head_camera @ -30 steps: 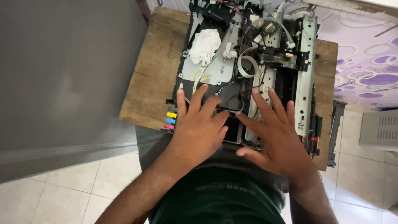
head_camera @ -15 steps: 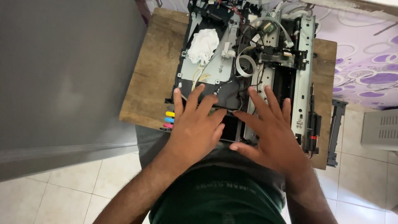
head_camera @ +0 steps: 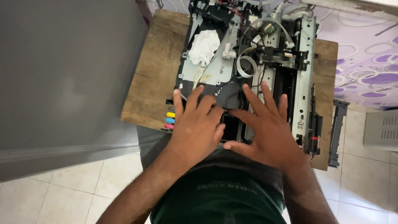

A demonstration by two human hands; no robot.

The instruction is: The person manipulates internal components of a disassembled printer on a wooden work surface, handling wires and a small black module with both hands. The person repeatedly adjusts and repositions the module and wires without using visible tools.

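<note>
A stripped-down printer chassis [head_camera: 265,70] with bare metal plates, cables and a white ribbon loop lies on a small wooden table [head_camera: 157,83]. My left hand [head_camera: 199,128] rests flat, fingers spread, on the near left part of the chassis, beside the coloured ink tank caps [head_camera: 170,120]. My right hand [head_camera: 265,130] lies flat with fingers spread on the near middle of the chassis, over a black part. Neither hand grips anything. A crumpled white cloth [head_camera: 204,46] sits on the metal plate farther away.
A large grey panel [head_camera: 66,83] stands at the left of the table. A long black plastic part [head_camera: 336,132] leans at the table's right edge. A purple-patterned cloth [head_camera: 369,62] and a grey box [head_camera: 381,130] are at the right. Pale floor tiles lie below.
Both hands have slid slightly toward me and to the left over the near part of the chassis, staying flat with fingers spread.
</note>
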